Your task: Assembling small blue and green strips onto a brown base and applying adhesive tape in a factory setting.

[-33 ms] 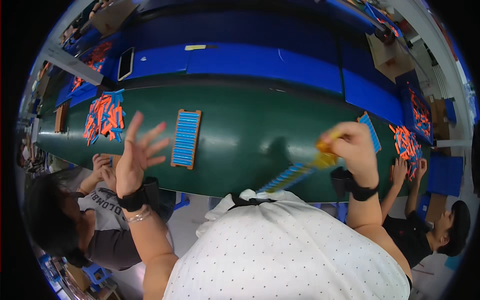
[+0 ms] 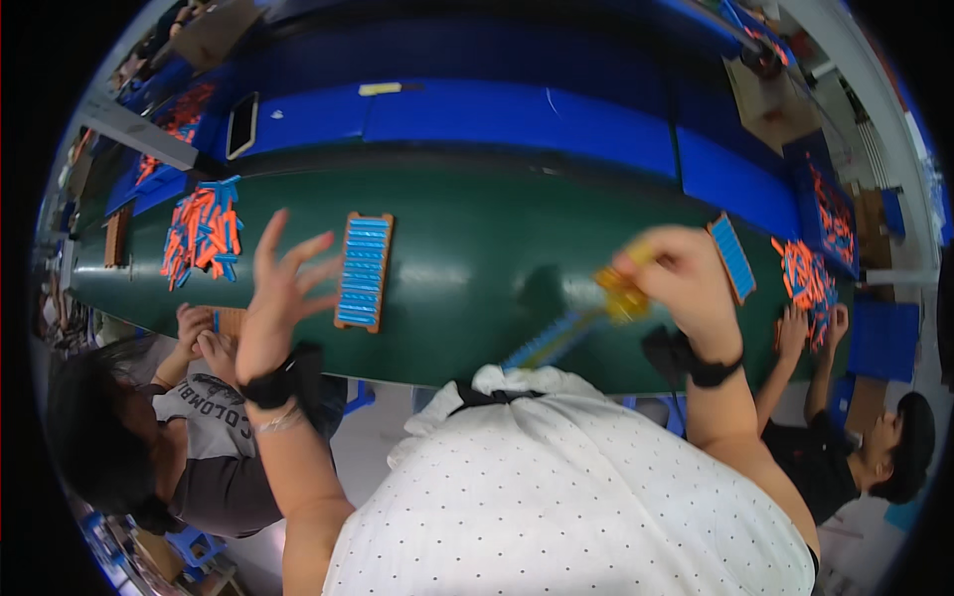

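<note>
My left hand (image 2: 273, 318) is raised over the table's near side, fingers spread, holding nothing. Just right of its fingertips lies an orange-brown frame (image 2: 356, 327) filled with a row of blue rods (image 2: 365, 268). My right hand (image 2: 691, 283) is closed in a pinch on a translucent yellow piece (image 2: 623, 298). From that piece a long blue-and-yellow strip (image 2: 552, 340) slants down left toward my white top. Motion smears both, so their exact kind is hard to make out.
Piles of orange and blue sticks lie on the green table (image 2: 457, 298) at left (image 2: 204, 233) and right (image 2: 810, 283). A second blue-filled frame (image 2: 733, 260) is beyond my right hand. A phone (image 2: 241, 126) and yellow-handled cutter (image 2: 380, 89) lie behind. Co-workers sit on both sides.
My right hand and the yellow piece have shifted slightly left and up. My left hand has moved a little, its fingers still spread.
</note>
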The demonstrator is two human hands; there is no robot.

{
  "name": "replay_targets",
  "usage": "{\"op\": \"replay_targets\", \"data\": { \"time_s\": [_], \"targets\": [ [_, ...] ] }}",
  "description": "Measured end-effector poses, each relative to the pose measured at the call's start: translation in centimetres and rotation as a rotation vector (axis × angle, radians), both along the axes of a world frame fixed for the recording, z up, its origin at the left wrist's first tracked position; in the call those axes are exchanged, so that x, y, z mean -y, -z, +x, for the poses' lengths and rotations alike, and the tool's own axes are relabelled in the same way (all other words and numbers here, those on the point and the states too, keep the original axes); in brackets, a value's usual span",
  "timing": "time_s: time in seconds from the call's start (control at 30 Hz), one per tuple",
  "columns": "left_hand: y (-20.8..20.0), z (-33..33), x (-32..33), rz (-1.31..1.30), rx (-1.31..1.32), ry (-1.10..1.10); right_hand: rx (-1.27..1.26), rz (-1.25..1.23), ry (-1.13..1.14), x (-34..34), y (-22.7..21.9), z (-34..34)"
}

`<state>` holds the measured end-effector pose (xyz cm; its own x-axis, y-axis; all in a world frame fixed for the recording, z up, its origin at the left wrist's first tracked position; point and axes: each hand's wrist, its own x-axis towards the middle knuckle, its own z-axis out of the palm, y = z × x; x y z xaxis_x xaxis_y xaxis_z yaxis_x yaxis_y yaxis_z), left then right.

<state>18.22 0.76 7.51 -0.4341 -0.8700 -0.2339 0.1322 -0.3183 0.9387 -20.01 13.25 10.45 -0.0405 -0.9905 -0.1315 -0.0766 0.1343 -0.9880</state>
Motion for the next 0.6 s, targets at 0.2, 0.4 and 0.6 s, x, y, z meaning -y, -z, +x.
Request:
{"op": "replay_targets", "data": {
  "time_s": [0.2,0.4,0.6],
  "targets": [
    [4.5,-12.2,-0.8,-0.043,-0.046,0.548,0.211,-0.058,0.019,5.0,3.4,0.8],
    [6.1,-16.9,-1.2,-0.131,-0.059,0.438,0.293,-0.037,-0.02,7.3,6.1,1.6],
    [6.9,-16.0,0.0,-0.165,0.093,0.161,-0.124,-0.098,-0.381,9.7,4.3,4.6]
  ]
}}
